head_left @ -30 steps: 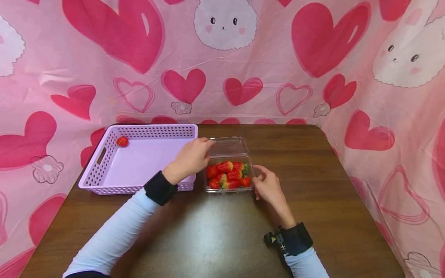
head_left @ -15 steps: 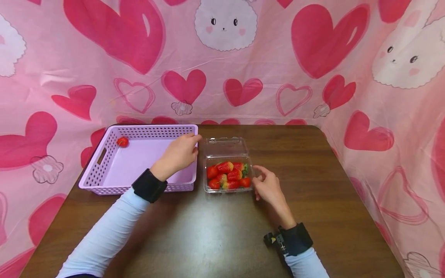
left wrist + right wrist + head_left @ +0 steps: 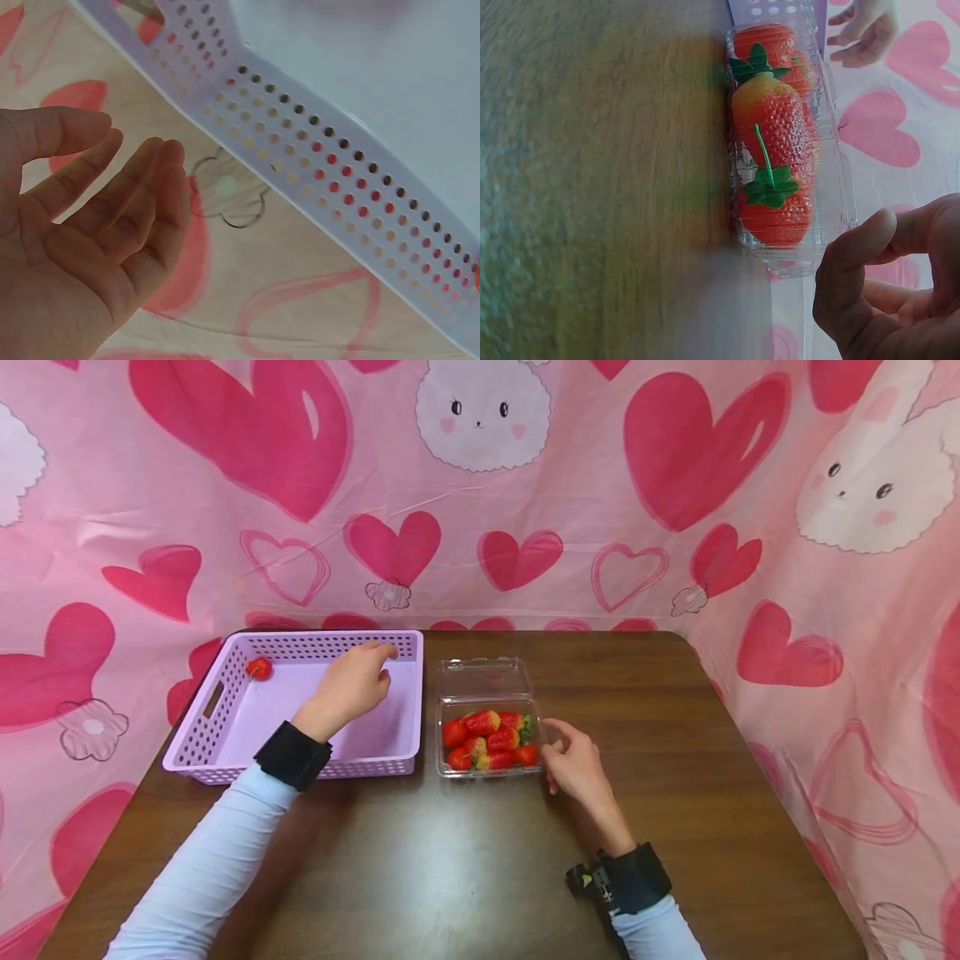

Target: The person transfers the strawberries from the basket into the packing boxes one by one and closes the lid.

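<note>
My left hand is above the lilac basket. Its fingers are loosely bent with nothing between them, as the left wrist view also shows. A single small red fruit with a stem lies in the basket's far left corner. To the right of the basket stands a clear plastic clamshell box with its lid tilted back. Strawberries and small round red fruits fill it. Beside the box's right wall is my right hand, fingers bent; whether the fingertips touch the wall is unclear.
Everything stands on a dark brown wooden table. A pink cloth with hearts hangs behind and at both sides. The basket's raised, perforated walls stand close to the box.
My left hand has moved left, from beside the box's open lid to over the basket, and holds nothing. The right hand and the box stay in place.
</note>
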Available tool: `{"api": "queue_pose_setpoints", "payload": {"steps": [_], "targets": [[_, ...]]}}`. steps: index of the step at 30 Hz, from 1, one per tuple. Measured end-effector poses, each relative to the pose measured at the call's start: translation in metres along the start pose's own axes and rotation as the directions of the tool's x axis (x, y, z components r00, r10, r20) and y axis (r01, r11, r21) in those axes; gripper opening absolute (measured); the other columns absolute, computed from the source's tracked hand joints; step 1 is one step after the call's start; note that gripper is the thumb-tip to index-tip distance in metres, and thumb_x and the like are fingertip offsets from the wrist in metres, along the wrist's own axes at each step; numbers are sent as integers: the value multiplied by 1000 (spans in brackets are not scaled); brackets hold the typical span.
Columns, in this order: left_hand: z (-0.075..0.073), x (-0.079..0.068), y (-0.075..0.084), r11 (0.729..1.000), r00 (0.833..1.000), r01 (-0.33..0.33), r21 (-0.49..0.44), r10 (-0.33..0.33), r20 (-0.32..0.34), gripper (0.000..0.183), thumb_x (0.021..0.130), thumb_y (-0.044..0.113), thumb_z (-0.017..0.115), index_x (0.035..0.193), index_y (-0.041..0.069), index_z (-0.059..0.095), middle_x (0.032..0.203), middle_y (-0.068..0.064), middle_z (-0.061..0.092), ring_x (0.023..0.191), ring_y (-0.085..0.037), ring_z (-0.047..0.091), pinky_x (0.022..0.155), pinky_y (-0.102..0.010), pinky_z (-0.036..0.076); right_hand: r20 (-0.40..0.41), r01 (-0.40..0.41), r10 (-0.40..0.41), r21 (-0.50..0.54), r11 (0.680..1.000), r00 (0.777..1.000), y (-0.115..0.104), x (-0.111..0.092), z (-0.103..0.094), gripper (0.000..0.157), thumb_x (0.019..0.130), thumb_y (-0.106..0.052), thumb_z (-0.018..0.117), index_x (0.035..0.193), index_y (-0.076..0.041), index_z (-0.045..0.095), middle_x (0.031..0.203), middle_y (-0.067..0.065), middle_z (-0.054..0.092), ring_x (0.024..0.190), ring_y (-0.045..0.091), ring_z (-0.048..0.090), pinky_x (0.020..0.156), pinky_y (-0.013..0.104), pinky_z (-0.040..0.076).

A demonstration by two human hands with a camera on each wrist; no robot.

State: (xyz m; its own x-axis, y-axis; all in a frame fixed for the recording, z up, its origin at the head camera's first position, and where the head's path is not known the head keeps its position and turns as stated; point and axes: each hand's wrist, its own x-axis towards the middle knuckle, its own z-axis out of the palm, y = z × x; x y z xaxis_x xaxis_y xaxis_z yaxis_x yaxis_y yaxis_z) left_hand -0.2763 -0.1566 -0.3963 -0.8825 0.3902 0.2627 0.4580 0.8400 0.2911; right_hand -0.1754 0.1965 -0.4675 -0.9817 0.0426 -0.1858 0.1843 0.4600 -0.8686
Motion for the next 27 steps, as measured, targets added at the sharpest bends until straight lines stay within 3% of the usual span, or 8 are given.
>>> {"api": "queue_pose_setpoints", "payload": {"steps": [11,27], "targets": [[-8,4,-28,997,997,79,3,-79,-10,29,90,-2,58,116,-5,69,113,-28,70,104,-46,67,88,-61,51,3,7,-7,-2,1000,1000,-1,-1,-1,46,102,-8,60,148,-8,56,69,12,59,49,25,57,55,36,55],[-3,-5,-59,983,983,180,30,-179,-29,34,89,-2,56,121,-9,67,115,-32,63,108,-52,63,91,-64,49,8,-9,9,6,1000,1000,-1,0,-1,47,102,-8,59,148,-8,55,71,12,60,49,26,57,56,35,55]]}}
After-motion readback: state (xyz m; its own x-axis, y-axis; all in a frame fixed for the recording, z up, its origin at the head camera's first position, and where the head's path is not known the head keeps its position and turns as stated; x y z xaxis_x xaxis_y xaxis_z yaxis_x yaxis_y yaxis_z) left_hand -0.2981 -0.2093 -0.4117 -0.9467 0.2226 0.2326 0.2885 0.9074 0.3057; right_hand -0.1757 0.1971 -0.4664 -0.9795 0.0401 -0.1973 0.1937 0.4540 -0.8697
